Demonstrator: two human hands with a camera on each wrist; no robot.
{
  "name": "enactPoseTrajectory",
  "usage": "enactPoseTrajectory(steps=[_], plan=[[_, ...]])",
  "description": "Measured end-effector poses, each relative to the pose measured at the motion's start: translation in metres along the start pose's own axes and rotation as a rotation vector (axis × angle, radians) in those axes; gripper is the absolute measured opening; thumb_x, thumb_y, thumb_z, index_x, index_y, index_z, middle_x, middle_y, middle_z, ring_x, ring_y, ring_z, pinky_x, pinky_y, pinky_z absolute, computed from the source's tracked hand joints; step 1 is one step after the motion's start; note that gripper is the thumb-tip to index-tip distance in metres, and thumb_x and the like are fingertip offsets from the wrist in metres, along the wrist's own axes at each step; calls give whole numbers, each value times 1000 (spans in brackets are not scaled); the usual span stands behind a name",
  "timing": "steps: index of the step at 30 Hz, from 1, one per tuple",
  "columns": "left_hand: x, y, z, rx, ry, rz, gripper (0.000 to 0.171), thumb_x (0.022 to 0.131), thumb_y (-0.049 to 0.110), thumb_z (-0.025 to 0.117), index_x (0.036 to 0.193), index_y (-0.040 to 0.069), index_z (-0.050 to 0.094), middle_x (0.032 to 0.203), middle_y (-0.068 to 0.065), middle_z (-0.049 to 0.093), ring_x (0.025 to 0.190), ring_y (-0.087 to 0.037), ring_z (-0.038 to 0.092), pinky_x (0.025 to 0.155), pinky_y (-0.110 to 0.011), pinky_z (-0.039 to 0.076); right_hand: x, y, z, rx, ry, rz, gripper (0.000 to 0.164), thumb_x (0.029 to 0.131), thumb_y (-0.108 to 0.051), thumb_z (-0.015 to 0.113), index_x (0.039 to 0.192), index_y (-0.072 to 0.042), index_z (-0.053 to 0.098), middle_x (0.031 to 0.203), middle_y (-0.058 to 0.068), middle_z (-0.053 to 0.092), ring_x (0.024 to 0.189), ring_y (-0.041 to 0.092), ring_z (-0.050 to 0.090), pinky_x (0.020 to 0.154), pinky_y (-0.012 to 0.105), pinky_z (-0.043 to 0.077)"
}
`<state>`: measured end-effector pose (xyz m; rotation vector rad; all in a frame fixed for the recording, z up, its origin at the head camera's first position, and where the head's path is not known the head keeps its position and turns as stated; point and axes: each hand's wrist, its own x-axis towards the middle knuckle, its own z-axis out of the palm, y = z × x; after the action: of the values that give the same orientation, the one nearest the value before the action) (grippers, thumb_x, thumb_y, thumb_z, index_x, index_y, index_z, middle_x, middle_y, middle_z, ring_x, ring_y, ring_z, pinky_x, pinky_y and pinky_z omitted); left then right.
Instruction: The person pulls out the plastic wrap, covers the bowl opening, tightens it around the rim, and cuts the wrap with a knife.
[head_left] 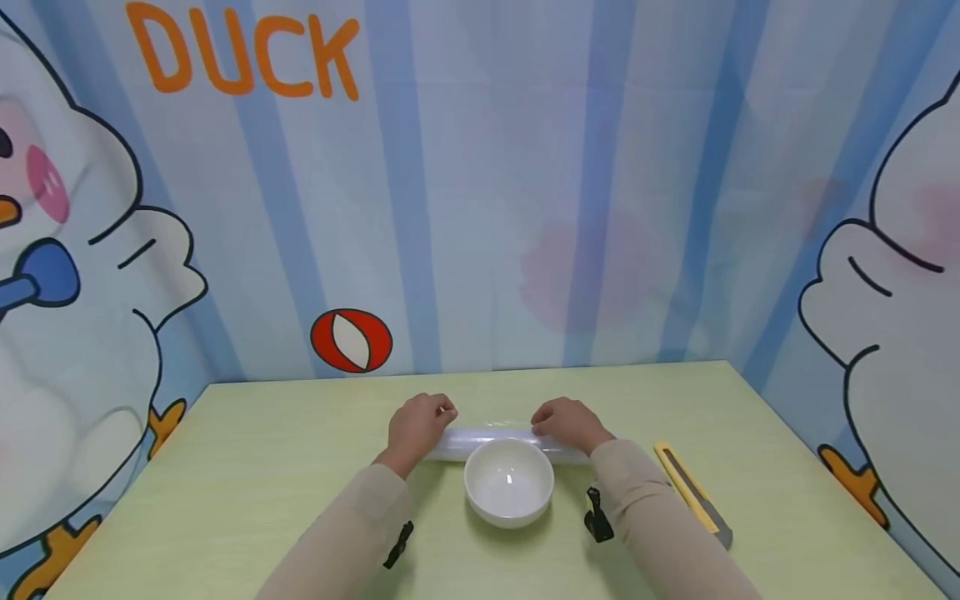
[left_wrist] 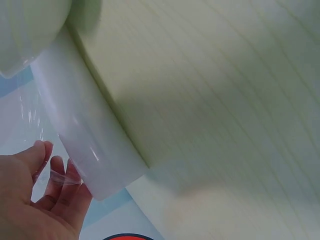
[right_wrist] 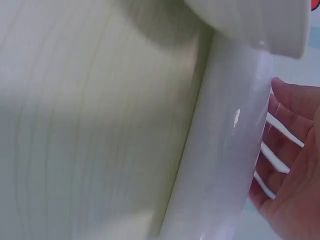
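A roll of clear plastic wrap [head_left: 467,442] lies across the table behind a white bowl [head_left: 510,485]. At its left end, my left hand [head_left: 417,429] pinches a loose edge of the film between thumb and forefinger; thin, shiny film [left_wrist: 32,112] stretches from there in the left wrist view. My right hand [head_left: 573,423] is at the roll's right part. In the right wrist view its slightly bent, spread fingers [right_wrist: 270,145] lie along the far side of the roll, with the thumb tip close to the surface. The bowl stands upright between my forearms.
A yellow and grey utility knife [head_left: 693,497] lies to the right, beside my right sleeve. The pale wood-grain table [head_left: 285,467] ends at a striped blue cloth backdrop [head_left: 487,208] with duck drawings.
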<state>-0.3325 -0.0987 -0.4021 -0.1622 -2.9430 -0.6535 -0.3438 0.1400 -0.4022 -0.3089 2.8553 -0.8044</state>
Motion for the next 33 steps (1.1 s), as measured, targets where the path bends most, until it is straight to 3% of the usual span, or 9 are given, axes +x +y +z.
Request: enactPoseTrajectory(steps=[6,14,20,27,33], plan=[[1,0,0,-1,28,-15,15,89,28,60,95,17,68,85,-1,62,75,-15,53,65,-30,45,-4,14,-7,10,20,-19,22,88,-26,59,99,-12,71,107,6,68,108,27,58,95,45,43],[-2,2,0,-12,46,-38,16,88,28,61,96,16,69,82,-1,61,73,-16,50,63,-29,44,-6,31,-10,-153,61,-130,17,88,-29,60,92,-17,71,91,-2,70,83,14,61,78,36,49],[0,3,0,-24,60,-28,16,89,28,60,95,17,69,81,0,60,72,-15,50,62,-28,43,-9,40,-18,-223,89,-204,10,88,-23,61,88,-17,70,87,-3,69,81,14,62,77,35,49],[0,-1,-4,6,80,-22,16,88,28,61,96,17,69,81,0,62,70,-15,51,59,-28,43,-10,33,-15,-140,137,-178,11,89,-18,58,86,-13,67,81,-2,66,70,11,53,70,31,46],[4,-1,-9,-16,94,34,16,88,26,62,96,14,69,82,-1,63,72,-15,52,62,-29,45,-4,27,-20,-104,136,-107,15,92,-17,55,89,-10,67,79,0,65,70,11,56,70,32,47]])
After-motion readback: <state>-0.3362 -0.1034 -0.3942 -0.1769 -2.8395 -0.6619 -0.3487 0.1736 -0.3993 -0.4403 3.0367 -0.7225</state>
